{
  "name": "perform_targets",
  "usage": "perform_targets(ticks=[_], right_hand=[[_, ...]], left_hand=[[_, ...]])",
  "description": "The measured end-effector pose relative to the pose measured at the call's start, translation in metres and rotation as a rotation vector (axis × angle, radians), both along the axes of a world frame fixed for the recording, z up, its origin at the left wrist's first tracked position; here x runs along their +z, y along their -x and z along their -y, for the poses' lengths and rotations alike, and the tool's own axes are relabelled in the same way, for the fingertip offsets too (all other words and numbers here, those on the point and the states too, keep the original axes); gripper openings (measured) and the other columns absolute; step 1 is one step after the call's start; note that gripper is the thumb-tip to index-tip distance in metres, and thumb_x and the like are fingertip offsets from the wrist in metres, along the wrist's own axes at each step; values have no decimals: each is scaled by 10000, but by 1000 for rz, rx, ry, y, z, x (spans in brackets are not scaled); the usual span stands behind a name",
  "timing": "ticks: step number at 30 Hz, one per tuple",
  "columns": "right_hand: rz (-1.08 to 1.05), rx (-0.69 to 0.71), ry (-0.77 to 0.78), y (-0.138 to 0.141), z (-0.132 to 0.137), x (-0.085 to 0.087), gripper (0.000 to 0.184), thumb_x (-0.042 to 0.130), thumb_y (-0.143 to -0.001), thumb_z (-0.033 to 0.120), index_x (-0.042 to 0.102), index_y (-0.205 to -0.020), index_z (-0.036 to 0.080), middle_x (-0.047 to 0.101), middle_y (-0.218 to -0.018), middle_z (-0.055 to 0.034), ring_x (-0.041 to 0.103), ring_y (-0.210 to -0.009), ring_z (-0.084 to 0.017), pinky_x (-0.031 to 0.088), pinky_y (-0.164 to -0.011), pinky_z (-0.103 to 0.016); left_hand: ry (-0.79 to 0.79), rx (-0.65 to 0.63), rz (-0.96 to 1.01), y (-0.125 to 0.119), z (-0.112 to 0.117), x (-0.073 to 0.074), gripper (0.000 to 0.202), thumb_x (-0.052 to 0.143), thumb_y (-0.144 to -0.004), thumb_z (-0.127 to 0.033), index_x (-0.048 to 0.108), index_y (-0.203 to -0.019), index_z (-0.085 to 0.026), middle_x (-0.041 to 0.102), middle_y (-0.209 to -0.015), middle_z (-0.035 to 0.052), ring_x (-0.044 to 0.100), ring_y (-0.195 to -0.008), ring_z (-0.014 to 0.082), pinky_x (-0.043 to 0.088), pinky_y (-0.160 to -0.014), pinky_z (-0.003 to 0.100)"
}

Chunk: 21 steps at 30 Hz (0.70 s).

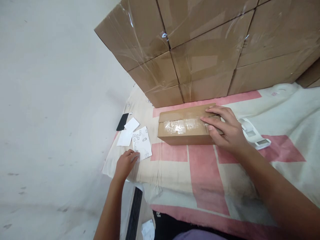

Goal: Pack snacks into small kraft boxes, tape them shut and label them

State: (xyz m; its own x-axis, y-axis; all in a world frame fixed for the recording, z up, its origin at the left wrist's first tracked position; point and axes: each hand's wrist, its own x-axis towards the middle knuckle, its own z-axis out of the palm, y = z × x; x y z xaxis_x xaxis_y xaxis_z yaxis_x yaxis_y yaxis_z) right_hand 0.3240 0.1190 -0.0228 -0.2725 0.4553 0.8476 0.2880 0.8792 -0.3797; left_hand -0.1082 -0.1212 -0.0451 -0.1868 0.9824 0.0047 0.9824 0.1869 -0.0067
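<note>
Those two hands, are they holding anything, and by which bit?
The right hand rests, fingers spread, on the right end of the taped box; the left hand touches the lower-left edge of the marked paper. Whether it pinches cannot be told.

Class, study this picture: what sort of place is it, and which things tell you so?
Probably an improvised packing spot in a room, perhaps at home: a stack of cardboard boxes, a smaller taped box and what looks like a tape dispenser, all on a patterned cloth.
</note>
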Motion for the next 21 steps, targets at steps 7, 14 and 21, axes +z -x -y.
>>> perform_targets(ticks=[7, 14, 21], right_hand=[[298, 556, -96, 79, 103, 1, 407, 477, -980, 300, 588, -1368, 243, 702, -1299, -93, 617, -1277, -251, 544, -1035, -466], [825, 619, 275, 203, 118, -43, 590, 463, -1023, 326, 412, -1531, 30, 459, -1578, -205, 330, -1531, -332, 246, -1263, -553], [861, 507, 270, 201, 114, -65, 546, 421, -1047, 408, 461, -1531, 159, 376, -1644, -103, 296, -1542, -349, 153, -1260, -624]], left_hand=[[-63, -45, -41, -11, 0, -8, 301, 411, -1044, -337, 694, -1008, -239, 684, -978, 78, 633, -946, 242, 450, -797, 374], [-78, -155, -5, -37, 13, -23, 305, 378, -1064, -294, 667, -1011, -216, 688, -983, 81, 634, -893, 220, 448, -798, 370], [-123, -97, 24, -44, 25, -31, 252, 397, -1052, -250, 636, -978, -224, 677, -1000, 97, 640, -943, 245, 447, -821, 389]])
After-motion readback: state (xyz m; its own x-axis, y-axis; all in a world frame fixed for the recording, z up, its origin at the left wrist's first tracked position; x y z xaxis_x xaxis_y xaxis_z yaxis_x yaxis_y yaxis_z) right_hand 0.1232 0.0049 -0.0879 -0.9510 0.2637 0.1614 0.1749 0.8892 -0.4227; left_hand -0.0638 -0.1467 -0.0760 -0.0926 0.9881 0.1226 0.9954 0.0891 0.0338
